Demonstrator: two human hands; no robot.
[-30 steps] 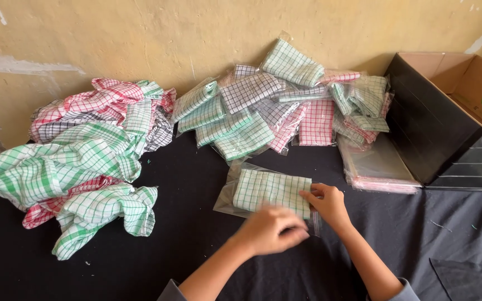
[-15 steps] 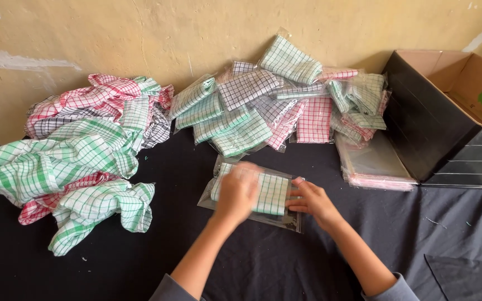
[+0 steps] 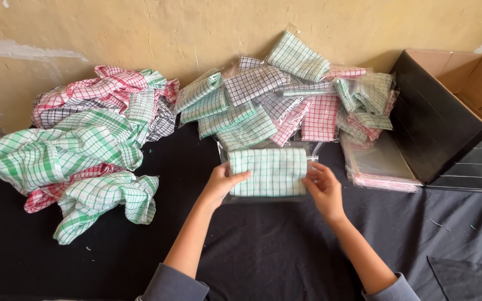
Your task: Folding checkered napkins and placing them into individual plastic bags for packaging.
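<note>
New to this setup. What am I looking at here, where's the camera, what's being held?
No machine here: a person works with two bare hands, filmed by one camera worn on the head, looking down. The left hand and right hand hold the two ends of a folded green-checked cloth in a clear plastic bag. On the black-covered table lie loose checked cloths at left, a heap of bagged cloths against the wall, a stack of empty bags, and an open cardboard box at right.
</note>
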